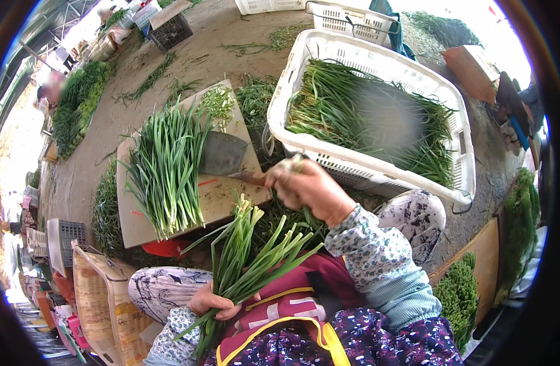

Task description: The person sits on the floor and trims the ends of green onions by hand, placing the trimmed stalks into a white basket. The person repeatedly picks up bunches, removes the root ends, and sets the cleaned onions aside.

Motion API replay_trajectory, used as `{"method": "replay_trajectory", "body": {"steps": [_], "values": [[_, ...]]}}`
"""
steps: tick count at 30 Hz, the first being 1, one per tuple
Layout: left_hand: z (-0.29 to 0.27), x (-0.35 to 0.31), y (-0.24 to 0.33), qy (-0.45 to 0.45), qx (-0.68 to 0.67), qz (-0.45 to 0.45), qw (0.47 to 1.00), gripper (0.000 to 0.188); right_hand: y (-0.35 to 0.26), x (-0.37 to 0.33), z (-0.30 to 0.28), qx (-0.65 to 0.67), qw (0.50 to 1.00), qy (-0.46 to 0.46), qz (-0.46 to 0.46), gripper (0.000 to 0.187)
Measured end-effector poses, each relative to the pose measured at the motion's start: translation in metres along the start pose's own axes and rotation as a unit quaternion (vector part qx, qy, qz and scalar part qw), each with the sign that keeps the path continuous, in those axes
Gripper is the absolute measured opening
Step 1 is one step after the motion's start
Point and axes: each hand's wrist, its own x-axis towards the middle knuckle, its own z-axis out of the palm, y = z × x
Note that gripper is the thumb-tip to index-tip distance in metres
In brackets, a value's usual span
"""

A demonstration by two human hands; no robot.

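Note:
My left hand (213, 302), low in front of my body, is closed round a bunch of garlic chives (246, 256), the pale cut ends fanning upward. My right hand (313, 188) is curled by the near right edge of the cutting board (234, 200). Pale green leaf scraps (294, 162) show between its fingers, and a green strand hangs beneath. A cleaver (222, 154) lies on the board; its wooden handle points at my right hand, and I cannot tell whether they touch. Left of the blade rests a thick bundle of chives (169, 161), with chopped ends (218, 102) behind.
A white plastic crate (371, 157) full of chives stands right of the board. Loose greens (255, 100) litter the ground around it. A yellowish basket (97, 299) is at lower left, a heap of greens (78, 100) at far left, and bushy greens (458, 299) at lower right.

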Motion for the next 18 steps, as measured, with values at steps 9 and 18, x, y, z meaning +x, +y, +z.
{"method": "replay_trajectory", "body": {"steps": [9,18], "values": [[0.037,0.010,0.023,0.122,0.129,0.028,0.984,0.063,-0.026,-0.016,0.001,-0.345,0.933,-0.019,-0.099,0.047],[0.043,0.017,0.022,0.214,0.258,0.039,0.941,0.043,0.007,-0.020,0.020,-0.575,0.803,0.011,-0.156,0.029]]}}
